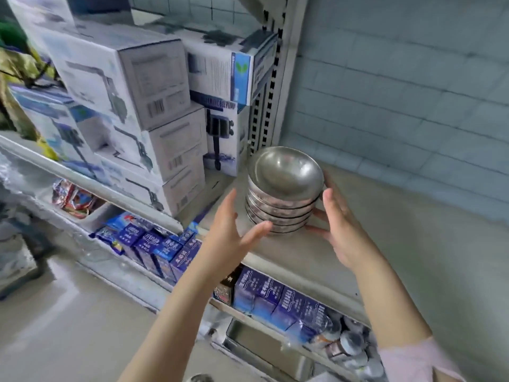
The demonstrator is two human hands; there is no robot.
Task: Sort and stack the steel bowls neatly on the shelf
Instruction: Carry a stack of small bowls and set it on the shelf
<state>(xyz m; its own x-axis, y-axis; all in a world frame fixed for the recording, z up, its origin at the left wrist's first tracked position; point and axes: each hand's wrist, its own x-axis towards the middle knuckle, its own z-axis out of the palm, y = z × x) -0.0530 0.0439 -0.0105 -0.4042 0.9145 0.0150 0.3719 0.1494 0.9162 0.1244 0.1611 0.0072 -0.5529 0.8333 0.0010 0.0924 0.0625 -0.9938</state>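
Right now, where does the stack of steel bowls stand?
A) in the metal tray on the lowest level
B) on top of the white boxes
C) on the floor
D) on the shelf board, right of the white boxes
D: the stack of steel bowls rests on the shelf board, with the white boxes to its left.

White pump cartons (154, 111) stacked at left; blue boxes (165, 252) (and bottles (349, 343)) lower down.

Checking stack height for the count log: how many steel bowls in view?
5, all nested in one stack on the shelf right of the pump boxes, between the left hand and right hand; rims blur, so another may be hidden inside.
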